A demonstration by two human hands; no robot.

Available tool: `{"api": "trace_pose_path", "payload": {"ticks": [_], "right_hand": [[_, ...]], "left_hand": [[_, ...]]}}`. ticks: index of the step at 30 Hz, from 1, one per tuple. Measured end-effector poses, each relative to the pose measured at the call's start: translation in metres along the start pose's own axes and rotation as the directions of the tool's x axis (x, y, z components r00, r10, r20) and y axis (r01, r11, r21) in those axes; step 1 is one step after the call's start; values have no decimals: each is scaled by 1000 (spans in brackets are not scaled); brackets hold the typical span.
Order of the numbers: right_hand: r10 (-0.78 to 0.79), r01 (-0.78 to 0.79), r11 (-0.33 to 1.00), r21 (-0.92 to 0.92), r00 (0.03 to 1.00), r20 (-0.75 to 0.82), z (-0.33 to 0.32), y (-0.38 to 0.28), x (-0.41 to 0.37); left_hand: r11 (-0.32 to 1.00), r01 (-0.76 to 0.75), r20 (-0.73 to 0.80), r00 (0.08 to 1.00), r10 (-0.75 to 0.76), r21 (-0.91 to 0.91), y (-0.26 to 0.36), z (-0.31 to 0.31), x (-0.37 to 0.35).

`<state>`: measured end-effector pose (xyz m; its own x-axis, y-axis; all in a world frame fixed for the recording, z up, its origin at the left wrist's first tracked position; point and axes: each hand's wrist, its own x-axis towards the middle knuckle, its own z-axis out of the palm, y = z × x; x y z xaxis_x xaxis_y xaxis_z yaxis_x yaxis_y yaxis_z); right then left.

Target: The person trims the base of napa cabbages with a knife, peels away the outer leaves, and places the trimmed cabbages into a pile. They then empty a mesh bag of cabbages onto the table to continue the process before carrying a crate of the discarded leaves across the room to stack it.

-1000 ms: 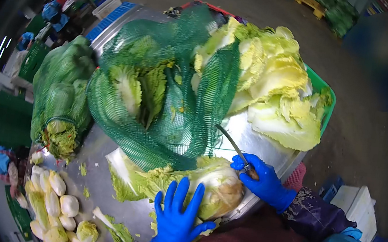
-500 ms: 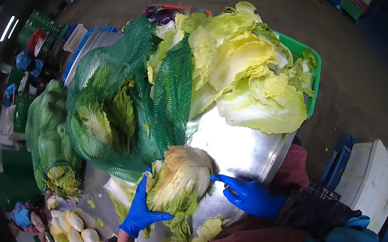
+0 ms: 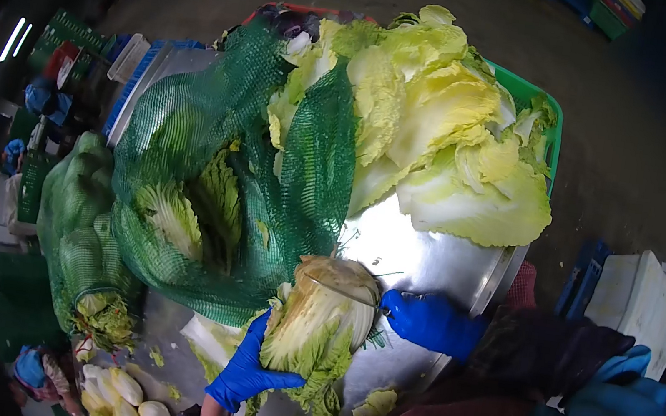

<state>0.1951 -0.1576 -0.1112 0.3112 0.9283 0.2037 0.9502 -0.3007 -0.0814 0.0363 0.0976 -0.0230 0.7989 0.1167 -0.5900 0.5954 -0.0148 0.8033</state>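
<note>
A napa cabbage [image 3: 321, 328] with a browned base end stands on the metal table in front of me. My left hand [image 3: 249, 369], in a blue glove, is closed on its left and lower side, thumb across the leaves. My right hand [image 3: 429, 322], also blue-gloved, is wrapped round the handle of a knife. The thin knife blade [image 3: 343, 293] lies across the cabbage close to its browned end. Just beyond is a green mesh sack [image 3: 249, 273], its opening showing more napa cabbage [image 3: 172, 216] inside.
Loose cabbage leaves [image 3: 479, 185] are heaped over a green crate [image 3: 556, 145] at the far right. A full mesh sack [image 3: 81, 234] stands on the left, near trimmed pale cabbages [image 3: 126, 408]. Leaf scraps [image 3: 374, 407] lie on the metal table [image 3: 395, 246]. A white box [image 3: 639, 307] stands right.
My right hand has moved slightly up and turned, and the knife blade now lies across the cabbage's base end. My left hand keeps its hold. The view has shifted a little.
</note>
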Motion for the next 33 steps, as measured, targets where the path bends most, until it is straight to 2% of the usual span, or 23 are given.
{"api": "trace_pose_path", "payload": {"ticks": [2, 4, 5, 6, 7, 8, 9, 10, 12, 13, 14, 16, 18, 19, 20, 22, 23, 24, 26, 28, 29, 30, 33], "right_hand": [[17, -17, 1000, 9, 998, 63, 9, 6, 5], [-1, -3, 998, -61, 998, -62, 11, 13, 13], [-44, 43, 999, 28, 999, 20, 6, 19, 18], [-54, 53, 998, 25, 998, 33, 4, 22, 23], [42, -71, 974, 215, 990, 134, 3, 22, 28], [114, -202, 904, 378, 964, 242, -3, 25, 39], [164, -385, 796, 467, 880, 446, -13, 28, 49], [162, -380, 800, 463, 881, 444, -17, 31, 59], [147, -454, 786, 419, 796, 587, -27, 36, 75], [155, -468, 773, 428, 794, 588, -30, 37, 81], [197, -569, 689, 448, 742, 640, -32, 38, 86], [121, -420, 816, 398, 796, 593, -44, 38, 90], [133, -391, 850, 354, 809, 572, -38, 38, 87], [144, -369, 876, 310, 814, 563, -32, 38, 85], [145, -367, 876, 313, 819, 555, -25, 36, 74], [216, -466, 825, 320, 782, 584, -19, 39, 55], [260, -552, 772, 316, 728, 635, -12, 40, 54], [259, -563, 758, 329, 722, 641, -5, 40, 53], [164, -400, 836, 376, 835, 525, 1, 37, 52], [144, -744, 373, 554, 636, 758, -37, 24, 52], [64, -768, 171, 617, 634, 771, -47, 22, 49], [33, -746, 53, 664, 666, 745, -42, 20, 41], [34, -735, -4, 679, 678, 734, -83, 16, 39]], "left_hand": [[1000, 3, 3, 1000, -3, -4, -6, 1, 1], [996, -29, -47, 998, 33, 89, -10, 3, 1], [996, -39, -46, 998, 42, 76, -7, 5, 2], [999, 24, -58, 998, -26, -38, -2, 8, 0], [986, 90, -54, 994, -98, -142, 3, 10, -2], [985, 86, -53, 994, -95, -147, 7, 12, 0], [980, 62, -51, 996, -73, -191, 12, 14, 1], [972, 37, -51, 997, -50, -234, 15, 18, -1], [969, -27, -92, 996, 5, -247, 13, 29, -4], [961, -50, -136, 991, 13, -273, 10, 34, -6], [951, -76, -181, 983, 21, -299, 8, 40, -7], [955, -99, -218, 975, 37, -281, -1, 48, -9], [985, -147, -265, 957, 118, -92, -17, 50, -5], [977, -210, -263, 941, 212, 35, -9, 66, -5], [732, -209, -291, 820, 493, 649, -17, 83, -9], [688, -254, -278, 779, 563, 680, -20, 100, -10], [746, -230, -306, 807, 506, 625, -15, 100, -13], [755, -230, -284, 828, 483, 615, -17, 92, -11], [828, -271, -269, 857, 440, 491, -29, 74, -9], [839, -262, -290, 854, 431, 477, -30, 73, -16], [806, -301, -275, 831, 484, 509, -34, 75, -21], [770, -339, -253, 807, 534, 541, -38, 78, -24], [689, -398, -252, 725, 640, 605, -33, 87, -31]]}}
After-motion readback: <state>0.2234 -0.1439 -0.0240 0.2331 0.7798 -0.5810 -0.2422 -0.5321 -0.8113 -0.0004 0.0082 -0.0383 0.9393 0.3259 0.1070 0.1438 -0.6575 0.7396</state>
